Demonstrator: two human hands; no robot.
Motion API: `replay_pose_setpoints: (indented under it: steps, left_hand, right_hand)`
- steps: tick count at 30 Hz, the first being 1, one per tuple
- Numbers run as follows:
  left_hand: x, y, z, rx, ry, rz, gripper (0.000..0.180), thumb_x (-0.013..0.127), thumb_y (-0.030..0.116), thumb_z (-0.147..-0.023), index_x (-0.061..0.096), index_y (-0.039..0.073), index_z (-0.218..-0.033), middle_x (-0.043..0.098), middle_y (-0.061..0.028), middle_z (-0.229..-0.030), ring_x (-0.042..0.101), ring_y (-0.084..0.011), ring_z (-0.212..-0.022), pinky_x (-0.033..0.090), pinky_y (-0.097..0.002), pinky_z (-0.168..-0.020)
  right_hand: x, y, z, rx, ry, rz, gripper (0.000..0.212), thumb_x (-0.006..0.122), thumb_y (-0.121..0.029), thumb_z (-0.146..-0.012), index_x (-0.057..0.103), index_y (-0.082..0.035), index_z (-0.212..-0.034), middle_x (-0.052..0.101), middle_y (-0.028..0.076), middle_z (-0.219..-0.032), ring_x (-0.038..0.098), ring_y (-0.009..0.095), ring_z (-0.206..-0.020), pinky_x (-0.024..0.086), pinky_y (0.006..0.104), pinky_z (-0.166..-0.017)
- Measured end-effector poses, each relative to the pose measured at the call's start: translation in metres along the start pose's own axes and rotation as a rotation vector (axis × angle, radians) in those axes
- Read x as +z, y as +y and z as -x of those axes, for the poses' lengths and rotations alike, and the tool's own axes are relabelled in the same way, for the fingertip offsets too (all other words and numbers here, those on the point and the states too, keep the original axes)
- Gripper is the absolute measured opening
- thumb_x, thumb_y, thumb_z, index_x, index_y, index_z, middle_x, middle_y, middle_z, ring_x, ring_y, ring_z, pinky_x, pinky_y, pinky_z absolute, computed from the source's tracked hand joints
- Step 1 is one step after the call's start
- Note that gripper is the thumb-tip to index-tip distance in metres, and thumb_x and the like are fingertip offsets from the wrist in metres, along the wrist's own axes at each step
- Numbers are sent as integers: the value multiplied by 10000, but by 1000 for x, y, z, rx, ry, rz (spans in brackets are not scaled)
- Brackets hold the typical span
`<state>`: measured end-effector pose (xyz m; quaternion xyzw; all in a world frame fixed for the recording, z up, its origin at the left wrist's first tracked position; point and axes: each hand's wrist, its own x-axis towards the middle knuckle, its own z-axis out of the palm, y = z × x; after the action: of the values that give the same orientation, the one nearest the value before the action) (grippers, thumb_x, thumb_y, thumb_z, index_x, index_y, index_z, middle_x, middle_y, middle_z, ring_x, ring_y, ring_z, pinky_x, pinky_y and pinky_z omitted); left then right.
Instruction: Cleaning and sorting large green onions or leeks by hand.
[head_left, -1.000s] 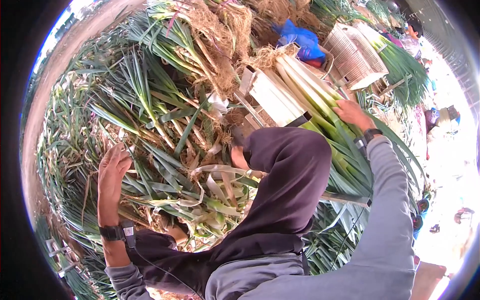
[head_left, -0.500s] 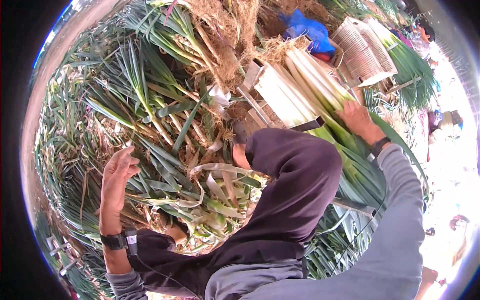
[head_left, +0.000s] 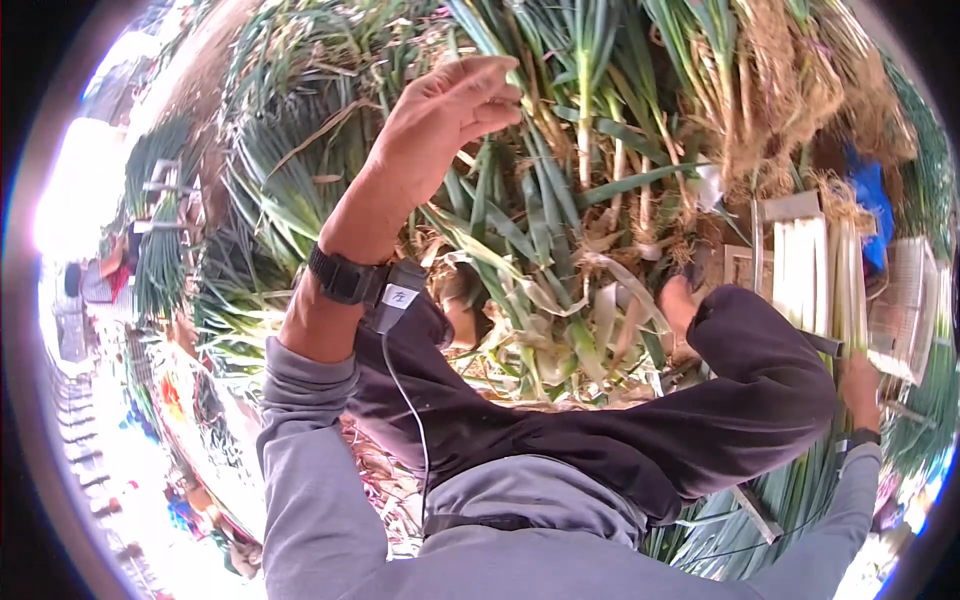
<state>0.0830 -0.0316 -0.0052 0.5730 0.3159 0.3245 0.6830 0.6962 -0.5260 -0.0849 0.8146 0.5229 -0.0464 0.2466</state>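
Observation:
My left hand [head_left: 450, 115] is raised over a heap of uncleaned green onions [head_left: 585, 100]. Its fingers are loosely bent and apart, with nothing visible in them. Far to the right, my right hand [head_left: 858, 388] rests around the stalks of peeled green onions [head_left: 850, 285], just below their white part. Its fingertips are small and partly lost among the stalks. Beside it a bundle of thick white stalks [head_left: 800, 270] lies in a metal-edged rack [head_left: 790, 207], roots toward the far end.
Torn pale leaves [head_left: 600, 340] litter the ground between my legs. Rooty onion bunches [head_left: 790, 90] lie at the far right. By the right rim are a blue plastic bag [head_left: 872, 205] and a whitish crate [head_left: 900, 310]. Bundled onions [head_left: 165, 240] stand at the left.
My view has swung left, so the scene sits further right. The left hand appears higher and nearer the onion heap, still empty. My right hand stays at the peeled onions.

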Motion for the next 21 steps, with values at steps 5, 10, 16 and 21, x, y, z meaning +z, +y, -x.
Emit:
replay_pose_setpoints:
  steps: [5,10,16,21]
  left_hand:
    - [-51,20,27,47,117,216,382,590,249,-1003,584,9,-1300,697,-82,-1067,686,-184,-951,564,-320,-914]
    - [-84,16,59,113,288,294,356,600,241,-1001,604,-8,-1255,685,-99,-1073,675,-182,-935,555,-352,-922]
    - [-98,50,111,81,481,374,284,629,196,-982,628,21,-1206,708,-85,-981,688,-172,-842,587,-319,-780]
    - [-139,49,150,307,603,421,267,630,172,-977,623,-3,-1178,696,-78,-929,678,-156,-807,595,-311,-761]
  right_hand:
    - [-125,-61,-99,58,479,-420,392,476,-308,-1027,595,22,-1203,642,237,-1071,620,415,-1009,479,476,-877]
    - [-258,-306,-157,-344,289,-669,443,530,-328,-983,613,16,-1249,631,207,-1264,597,347,-1179,453,379,-1004]
    - [-229,-517,-180,-848,169,-407,369,574,-324,-968,622,-24,-1178,650,175,-1105,619,373,-1028,487,453,-885]
    - [-161,-656,-199,-874,66,-746,346,567,-335,-956,663,-28,-1085,656,219,-1080,620,394,-1024,483,454,-885]
